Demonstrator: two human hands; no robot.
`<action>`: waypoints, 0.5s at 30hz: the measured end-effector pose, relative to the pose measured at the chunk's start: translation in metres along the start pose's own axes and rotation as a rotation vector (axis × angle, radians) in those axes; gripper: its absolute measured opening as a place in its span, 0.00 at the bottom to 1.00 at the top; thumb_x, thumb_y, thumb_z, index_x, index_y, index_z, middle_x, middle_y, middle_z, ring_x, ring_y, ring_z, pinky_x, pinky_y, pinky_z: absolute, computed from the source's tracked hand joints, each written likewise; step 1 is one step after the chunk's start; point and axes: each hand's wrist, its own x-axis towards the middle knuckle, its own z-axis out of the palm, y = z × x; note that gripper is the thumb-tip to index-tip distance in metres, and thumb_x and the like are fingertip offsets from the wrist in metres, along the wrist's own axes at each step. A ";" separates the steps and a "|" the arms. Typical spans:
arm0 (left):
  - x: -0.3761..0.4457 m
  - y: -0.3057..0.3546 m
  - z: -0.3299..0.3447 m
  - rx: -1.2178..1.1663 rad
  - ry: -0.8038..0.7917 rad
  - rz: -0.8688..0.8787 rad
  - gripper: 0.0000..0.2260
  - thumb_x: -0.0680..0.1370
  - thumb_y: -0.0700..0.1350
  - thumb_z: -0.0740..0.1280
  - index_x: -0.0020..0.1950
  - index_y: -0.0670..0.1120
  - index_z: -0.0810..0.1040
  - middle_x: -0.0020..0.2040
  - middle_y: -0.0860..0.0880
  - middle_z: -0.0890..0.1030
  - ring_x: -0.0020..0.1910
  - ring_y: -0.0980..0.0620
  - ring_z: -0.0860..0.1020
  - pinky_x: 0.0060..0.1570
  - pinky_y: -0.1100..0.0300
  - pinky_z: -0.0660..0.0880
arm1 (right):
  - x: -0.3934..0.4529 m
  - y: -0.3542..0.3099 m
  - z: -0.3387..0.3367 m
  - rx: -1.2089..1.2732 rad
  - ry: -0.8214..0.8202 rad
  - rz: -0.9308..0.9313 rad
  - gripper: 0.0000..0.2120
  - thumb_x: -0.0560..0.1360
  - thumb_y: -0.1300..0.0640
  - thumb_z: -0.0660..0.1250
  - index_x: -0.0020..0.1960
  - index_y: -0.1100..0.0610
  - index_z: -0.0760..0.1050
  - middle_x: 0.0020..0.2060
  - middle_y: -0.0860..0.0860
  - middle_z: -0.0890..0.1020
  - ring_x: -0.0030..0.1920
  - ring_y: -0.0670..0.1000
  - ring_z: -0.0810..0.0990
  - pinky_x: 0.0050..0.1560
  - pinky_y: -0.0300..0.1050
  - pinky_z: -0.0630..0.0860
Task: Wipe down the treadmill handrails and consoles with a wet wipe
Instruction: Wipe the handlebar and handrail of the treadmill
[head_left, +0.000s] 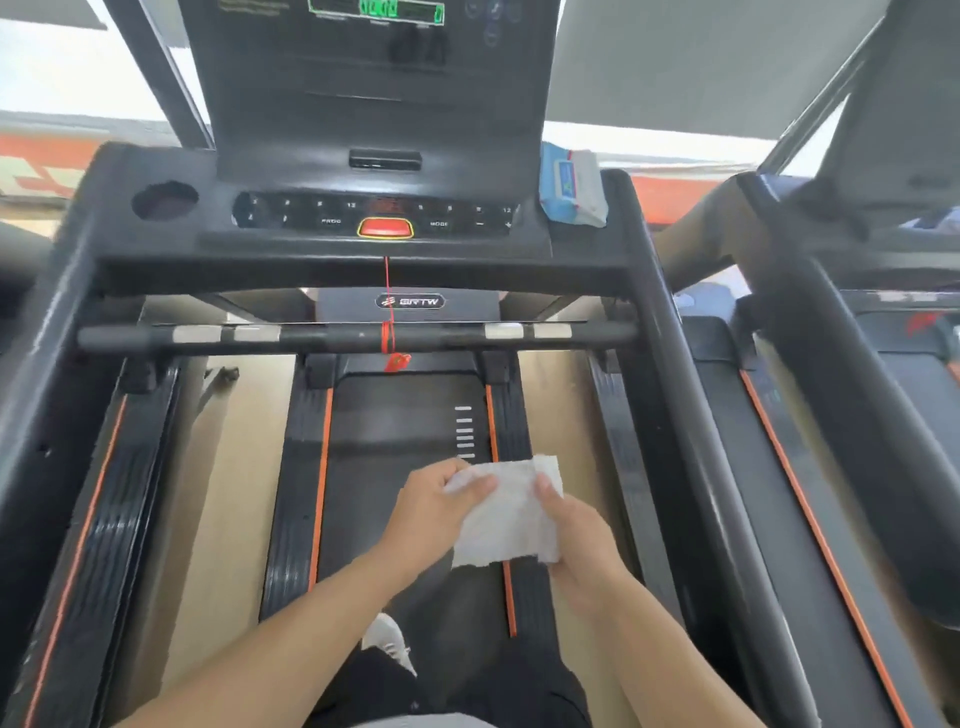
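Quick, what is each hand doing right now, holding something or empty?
Left hand: pinches the left edge of the white wet wipe.
Right hand: grips the wipe's right side.

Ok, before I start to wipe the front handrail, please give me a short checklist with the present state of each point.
1. Wipe in hand: ok, left hand and right hand both pinch it.
2. Wipe opened flat: ok, mostly spread.
3. Wipe wet enough: cannot tell.
4. Front handrail free to wipe: not ok, a red safety cord is wound around its middle.
5. Spare wipes near: ok, wipe pack lies on the console's right side.
6. Belt stopped: cannot tell.
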 end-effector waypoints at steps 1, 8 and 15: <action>0.013 0.005 -0.003 -0.004 -0.007 0.011 0.17 0.77 0.52 0.72 0.42 0.39 0.77 0.33 0.52 0.72 0.31 0.55 0.66 0.31 0.62 0.62 | 0.007 -0.009 0.002 0.025 0.020 -0.004 0.23 0.84 0.44 0.61 0.61 0.61 0.82 0.56 0.57 0.86 0.58 0.57 0.85 0.61 0.56 0.78; 0.084 0.050 0.008 -0.085 -0.004 0.063 0.06 0.78 0.44 0.73 0.54 0.51 0.80 0.43 0.45 0.83 0.41 0.52 0.80 0.49 0.61 0.75 | 0.051 -0.095 -0.022 0.257 0.419 -0.166 0.12 0.82 0.47 0.66 0.55 0.54 0.82 0.48 0.49 0.88 0.49 0.51 0.85 0.48 0.48 0.77; 0.146 0.098 0.025 0.283 0.049 0.394 0.15 0.75 0.43 0.75 0.60 0.54 0.78 0.56 0.58 0.79 0.57 0.60 0.77 0.59 0.63 0.71 | 0.095 -0.168 -0.066 -0.326 0.734 -0.859 0.16 0.86 0.52 0.57 0.69 0.50 0.77 0.59 0.38 0.81 0.60 0.37 0.77 0.60 0.32 0.71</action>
